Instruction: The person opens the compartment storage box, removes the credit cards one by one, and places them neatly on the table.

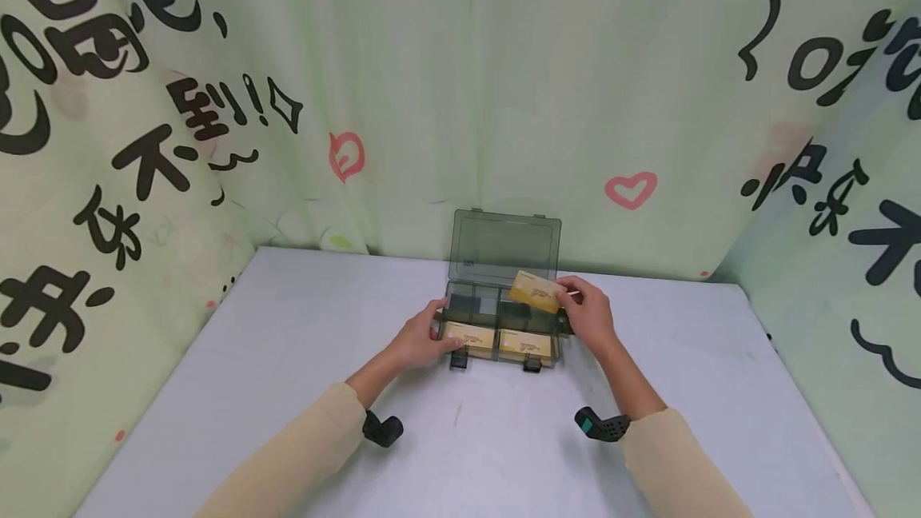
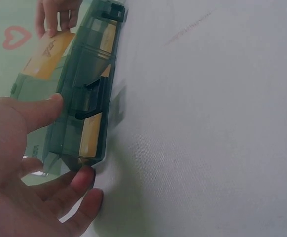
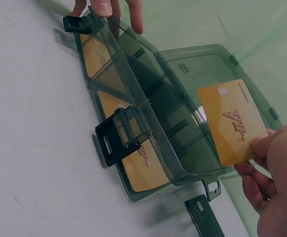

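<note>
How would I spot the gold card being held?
On the white table stands a translucent grey-green plastic box, lid open. At its right, a bare right hand pinches the flat, rectangular gold card marked VIP. Unlike the gold cards in the box's front row, it is held.

Beige sleeves, bare hands, and a bit of black kit at each cuff.
Both the left sleeve [image 1: 295,450] and the right sleeve [image 1: 683,466] look plain from here, ending short of the left hand [image 1: 417,340] and right hand [image 1: 592,314]. A stubby black device [image 1: 383,429] pokes out by the left cuff; its black counterpart [image 1: 612,428] on the right shows a teal patch [image 1: 586,425] and small dots.
</note>
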`<move>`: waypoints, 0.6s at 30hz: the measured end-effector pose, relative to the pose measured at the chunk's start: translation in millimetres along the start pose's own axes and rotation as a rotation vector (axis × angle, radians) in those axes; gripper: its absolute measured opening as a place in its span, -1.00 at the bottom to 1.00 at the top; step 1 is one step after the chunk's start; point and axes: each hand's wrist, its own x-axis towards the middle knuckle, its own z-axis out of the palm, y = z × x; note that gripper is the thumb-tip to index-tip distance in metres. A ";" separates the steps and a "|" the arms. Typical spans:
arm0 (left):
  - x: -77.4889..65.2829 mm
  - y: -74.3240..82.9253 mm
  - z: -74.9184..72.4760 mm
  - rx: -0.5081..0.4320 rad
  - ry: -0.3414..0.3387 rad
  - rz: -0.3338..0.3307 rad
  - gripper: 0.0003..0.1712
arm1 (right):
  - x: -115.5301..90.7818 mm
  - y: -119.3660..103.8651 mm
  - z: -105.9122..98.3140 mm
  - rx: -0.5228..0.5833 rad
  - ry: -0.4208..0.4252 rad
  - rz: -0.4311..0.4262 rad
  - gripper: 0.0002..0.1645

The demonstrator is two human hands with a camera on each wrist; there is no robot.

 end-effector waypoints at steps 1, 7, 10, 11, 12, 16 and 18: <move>0.4 0.3 0.2 0.002 -0.001 0.000 -0.10 | -0.1 0.3 -0.7 -0.005 0.005 0.006 -0.72; 1.9 -0.4 1.1 0.003 -0.005 -0.002 -0.10 | -1.9 0.3 -3.6 -0.021 0.014 0.027 -0.72; 1.8 -1.0 1.8 0.004 -0.008 -0.006 -0.10 | -4.3 -0.1 -5.6 -0.023 0.012 0.027 -0.71; 1.6 -1.0 1.9 0.004 -0.009 -0.007 -0.10 | -4.9 -0.5 -6.4 -0.023 0.012 0.025 -0.71; 1.4 -0.9 1.9 0.001 -0.009 -0.008 -0.10 | -5.5 -0.7 -7.4 -0.023 0.013 0.025 -0.71; 1.3 -0.1 1.9 0.001 -0.007 -0.006 -0.10 | -7.1 -0.9 -11.6 -0.020 0.022 0.025 -0.70; 1.3 0.4 1.9 0.003 -0.002 -0.007 -0.10 | -7.9 -0.5 -13.6 -0.024 0.023 0.025 -0.70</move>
